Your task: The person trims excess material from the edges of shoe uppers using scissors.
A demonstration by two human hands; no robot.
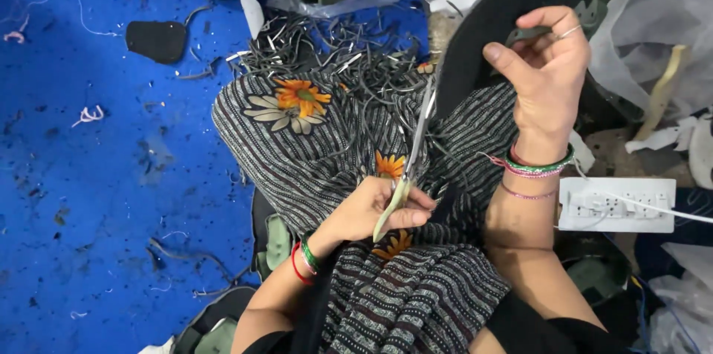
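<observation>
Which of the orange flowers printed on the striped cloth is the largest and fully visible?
The orange flower at the upper left of the striped cloth, beside a pale flower. The others, near the scissors, are smaller and partly hidden.

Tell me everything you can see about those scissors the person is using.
The scissors have long, slim, shiny metal blades and pale greenish-cream handles. They point up and away from the person, slightly tilted, blades nearly closed at the edge of the black fabric piece. The left hand grips the handles, its fingers wrapped around them. They hang over the striped, flower-printed cloth on the person's lap. The right hand holds the black piece, not the scissors.
</observation>
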